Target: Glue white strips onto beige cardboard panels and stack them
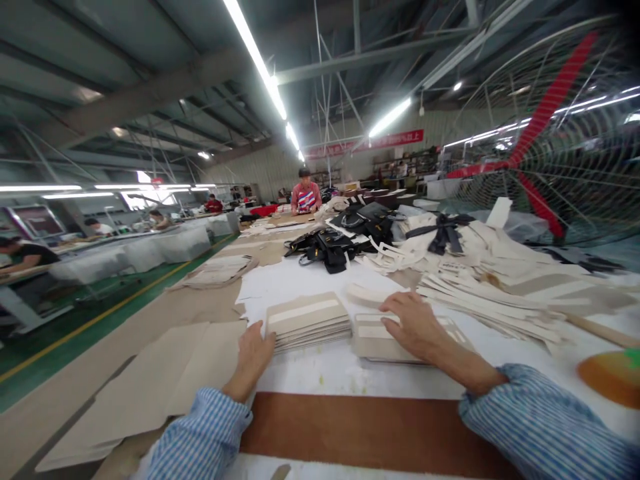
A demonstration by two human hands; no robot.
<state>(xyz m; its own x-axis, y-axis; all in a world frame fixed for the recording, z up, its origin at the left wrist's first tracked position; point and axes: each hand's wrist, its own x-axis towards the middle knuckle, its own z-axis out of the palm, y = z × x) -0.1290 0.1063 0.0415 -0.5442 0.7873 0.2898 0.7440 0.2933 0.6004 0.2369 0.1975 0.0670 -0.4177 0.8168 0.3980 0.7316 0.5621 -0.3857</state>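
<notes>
Two stacks of flat beige panels, each with a pale strip across, lie before me on white paper [320, 380]. My left hand [254, 352] is against the left side of the left stack [309, 320], fingers stretched rather than wrapped. Over the right stack [380, 333] hovers or rests my right hand [413, 327]; its fingers and thumb are apart and it holds nothing I can see. Just beyond its fingertips are some curved pale strips [367, 293]. The right hand and forearm cover part of the right stack.
A brown strip [360, 427] runs along the near side. Large beige sheets [165, 373] lie at left. Black pieces with metal fittings [325, 247] are piled farther back, pale strips [480, 307] at right. A large red-bladed fan [537, 147] stands right; a person [306, 193] works at the far end.
</notes>
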